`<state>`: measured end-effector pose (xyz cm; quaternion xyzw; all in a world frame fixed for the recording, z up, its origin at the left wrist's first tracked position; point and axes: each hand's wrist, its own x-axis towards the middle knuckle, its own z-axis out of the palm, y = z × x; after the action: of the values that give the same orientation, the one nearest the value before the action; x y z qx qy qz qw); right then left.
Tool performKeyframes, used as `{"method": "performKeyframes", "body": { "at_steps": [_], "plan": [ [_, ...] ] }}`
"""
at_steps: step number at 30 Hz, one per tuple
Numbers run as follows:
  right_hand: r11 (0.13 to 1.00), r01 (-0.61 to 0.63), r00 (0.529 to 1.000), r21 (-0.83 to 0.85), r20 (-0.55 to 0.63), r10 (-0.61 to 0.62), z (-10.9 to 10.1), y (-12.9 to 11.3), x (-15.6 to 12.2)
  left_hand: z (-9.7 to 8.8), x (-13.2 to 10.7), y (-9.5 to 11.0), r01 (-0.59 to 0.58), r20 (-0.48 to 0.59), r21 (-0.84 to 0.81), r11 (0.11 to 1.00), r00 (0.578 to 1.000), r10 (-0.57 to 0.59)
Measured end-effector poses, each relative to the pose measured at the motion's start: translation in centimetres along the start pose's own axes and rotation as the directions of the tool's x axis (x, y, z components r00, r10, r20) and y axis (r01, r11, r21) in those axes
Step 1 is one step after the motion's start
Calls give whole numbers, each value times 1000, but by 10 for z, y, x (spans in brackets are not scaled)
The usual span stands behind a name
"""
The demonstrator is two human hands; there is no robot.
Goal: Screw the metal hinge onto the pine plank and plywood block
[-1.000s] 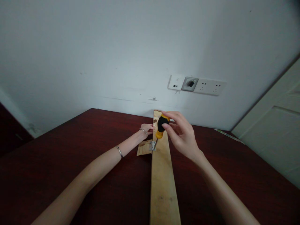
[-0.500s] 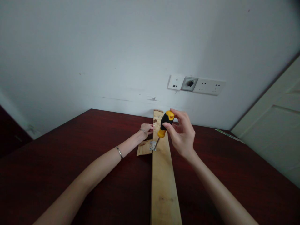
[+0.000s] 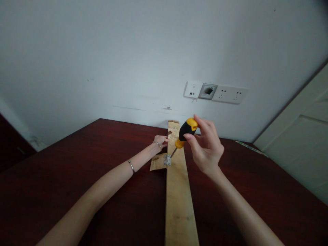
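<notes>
My right hand is closed around a yellow-and-black screwdriver, thumb on one side and fingers on the other. The shaft slants down to the left, its tip by the upper right of a small metal hinge. That hinge joins a long wooden board to a short wooden piece on its left, with screw heads showing on the hinge. My left hand grips the left edge of the board, beyond the short piece; some of its fingertips are hidden.
The dark red table lies under the board and meets a white wall. Sockets and switch plates are on the wall. A pale panelled door stands at the right; a thin patterned strip lies near the table's back right edge.
My right hand and the screwdriver have shifted a little to the right. The tip has moved from the lower part of the hinge to its upper right. My left hand stays put.
</notes>
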<state>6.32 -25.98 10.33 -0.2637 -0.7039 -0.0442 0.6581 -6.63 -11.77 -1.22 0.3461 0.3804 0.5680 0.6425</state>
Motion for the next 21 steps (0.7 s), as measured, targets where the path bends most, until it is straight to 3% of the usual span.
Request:
{"method": "performKeyframes", "body": {
  "at_steps": [3,6,12,17,19,21],
  "plan": [
    [1000,9,998,-21,-66,-10,-5,4,6,-2,4,-2,50,7,12,999,999,-50],
    [997,-74,988,-30,-138,69,-13,17,13,-3,6,-3,55,1,3,998,998,-55],
    [921,-338,935,-193,-178,306,-37,80,20,-2,10,-4,23,-44,-24,999,999,-24],
    [700,-565,805,-437,-108,583,-46,139,2,0,12,-5,36,-46,-33,999,998,-37],
    [590,-571,721,-571,-5,693,-45,156,-12,-1,12,-5,28,-41,-41,999,999,-30],
    [556,-565,677,-610,42,735,-41,168,-27,-1,12,-4,11,-38,-51,999,999,-13]
  ]
}}
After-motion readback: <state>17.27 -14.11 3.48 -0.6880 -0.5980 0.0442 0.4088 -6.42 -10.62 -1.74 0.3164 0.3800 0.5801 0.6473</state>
